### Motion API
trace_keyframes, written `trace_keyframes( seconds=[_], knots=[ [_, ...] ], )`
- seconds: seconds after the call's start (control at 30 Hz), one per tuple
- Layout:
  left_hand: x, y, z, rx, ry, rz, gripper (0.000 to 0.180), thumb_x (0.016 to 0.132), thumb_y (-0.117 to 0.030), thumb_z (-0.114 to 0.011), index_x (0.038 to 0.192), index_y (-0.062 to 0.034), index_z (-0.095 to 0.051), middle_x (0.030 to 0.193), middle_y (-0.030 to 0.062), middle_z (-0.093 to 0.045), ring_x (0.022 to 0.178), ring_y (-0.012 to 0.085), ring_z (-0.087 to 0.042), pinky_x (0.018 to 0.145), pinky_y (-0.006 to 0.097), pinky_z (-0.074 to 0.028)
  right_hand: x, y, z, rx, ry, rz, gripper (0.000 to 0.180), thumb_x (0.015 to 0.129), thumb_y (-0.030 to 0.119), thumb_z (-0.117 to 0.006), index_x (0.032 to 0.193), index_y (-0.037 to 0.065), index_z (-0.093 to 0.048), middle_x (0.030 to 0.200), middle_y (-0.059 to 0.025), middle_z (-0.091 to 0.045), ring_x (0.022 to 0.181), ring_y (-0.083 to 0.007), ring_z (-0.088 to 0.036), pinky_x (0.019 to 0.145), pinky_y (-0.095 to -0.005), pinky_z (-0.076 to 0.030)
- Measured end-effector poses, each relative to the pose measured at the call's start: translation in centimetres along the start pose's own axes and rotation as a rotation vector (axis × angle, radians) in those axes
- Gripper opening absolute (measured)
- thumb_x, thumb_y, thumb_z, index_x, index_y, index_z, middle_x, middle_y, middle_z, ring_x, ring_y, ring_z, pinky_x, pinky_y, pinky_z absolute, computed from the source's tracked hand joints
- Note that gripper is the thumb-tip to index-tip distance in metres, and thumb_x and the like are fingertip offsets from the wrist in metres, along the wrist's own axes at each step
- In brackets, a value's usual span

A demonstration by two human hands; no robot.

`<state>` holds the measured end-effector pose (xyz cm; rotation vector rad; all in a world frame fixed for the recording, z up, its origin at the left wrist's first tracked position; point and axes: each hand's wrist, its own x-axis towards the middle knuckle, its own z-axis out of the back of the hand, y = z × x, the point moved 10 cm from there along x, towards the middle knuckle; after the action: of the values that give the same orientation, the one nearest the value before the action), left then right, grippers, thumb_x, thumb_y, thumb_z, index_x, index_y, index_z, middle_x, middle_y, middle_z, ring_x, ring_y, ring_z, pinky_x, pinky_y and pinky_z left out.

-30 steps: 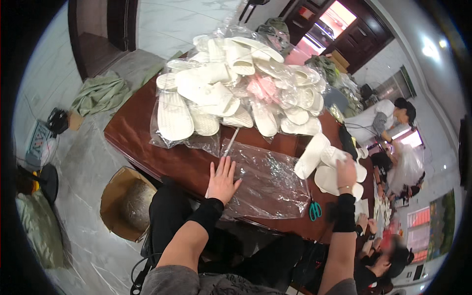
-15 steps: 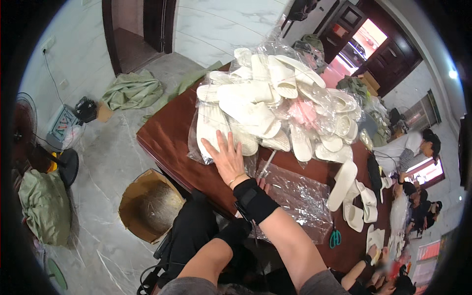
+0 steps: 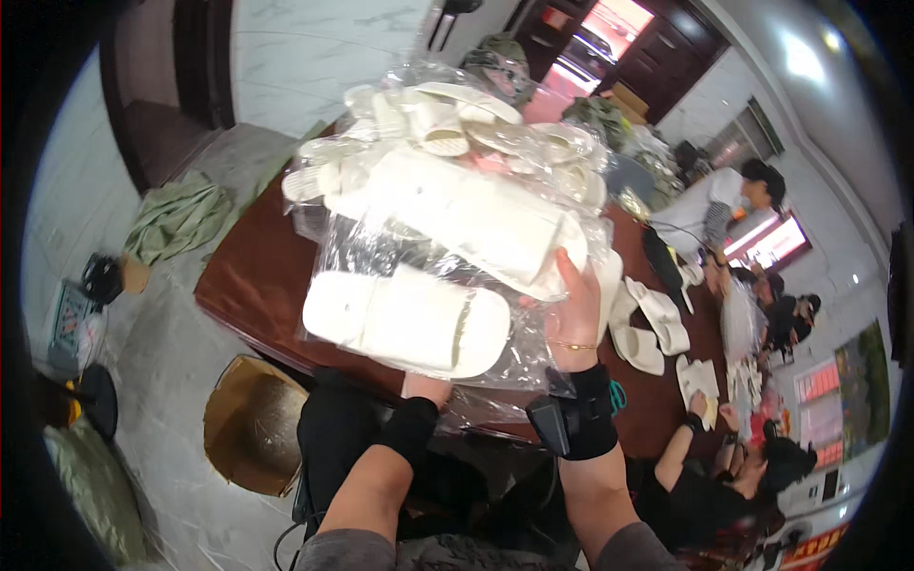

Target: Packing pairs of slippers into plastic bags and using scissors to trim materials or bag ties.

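Item one: clear plastic bag [image 3: 354, 243] with two white slippers, one the upper slipper [image 3: 466, 214], the other the lower slipper [image 3: 390, 319]; I have it raised before the pile, over the near edge of the brown worktop [image 3: 252, 262].

Right hand [image 3: 574, 309]: at the bag's right side, thumb pressed on the plastic by the upper slipper's end, fingers mostly behind.

Left hand [image 3: 428, 388]: below the lower slipper, largely covered; I cannot tell whether it pinches or merely supports.

Behind: bagged slippers [image 3: 443, 128], heaped, glare blurring their outlines.

To the right: loose white slippers [image 3: 640, 352]; teal scissor handles [image 3: 618, 396], partly hidden by the right wrist.

On the floor, left: open cardboard box [image 3: 224, 428].
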<state>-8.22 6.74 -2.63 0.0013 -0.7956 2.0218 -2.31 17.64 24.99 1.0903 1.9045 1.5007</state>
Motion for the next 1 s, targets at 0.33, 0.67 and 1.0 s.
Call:
trace_keyframes(
  seconds=[0.33,0.67,1.0],
  knots=[
    [1.2,-3.5,2.1,0.186,0.036,-0.038,0.073,0.095,-0.045,-0.062,0.153,-0.006,-0.043,0.163,0.016,-0.034,0.155,0.0305,-0.024,0.124,0.06,-0.016,-18.3,-14.0,6.1,0.189,-0.14,-0.542,0.041,0.109,0.023,-0.049,0.144,0.003,-0.049,0.143,-0.0133,-0.057,0.133,-0.0261,-0.055,0.106,-0.0385,-0.049],
    [1.4,-2.7,1.1,0.246,0.138,-0.01,0.076,0.096,-0.045,-0.06,0.157,-0.008,-0.036,0.168,0.0156,-0.024,0.157,0.0307,-0.017,0.124,0.06,-0.012,-7.5,-9.4,28.9,-0.62,-0.356,0.018,0.022,0.102,0.018,-0.055,0.108,0.001,-0.068,0.088,-0.0088,-0.07,0.073,-0.0138,-0.066,0.063,-0.026,-0.052],
    [1.6,-2.8,0.8,0.251,0.144,-0.01,0.075,0.098,-0.047,-0.057,0.158,-0.0083,-0.035,0.168,0.0136,-0.025,0.158,0.0295,-0.016,0.125,0.06,-0.01,2.3,-13.2,23.2,-1.215,-0.134,0.224,0.028,0.097,0.022,-0.068,0.117,0.003,-0.069,0.101,-0.0156,-0.071,0.09,-0.0341,-0.067,0.082,-0.0407,-0.052]
  ],
)
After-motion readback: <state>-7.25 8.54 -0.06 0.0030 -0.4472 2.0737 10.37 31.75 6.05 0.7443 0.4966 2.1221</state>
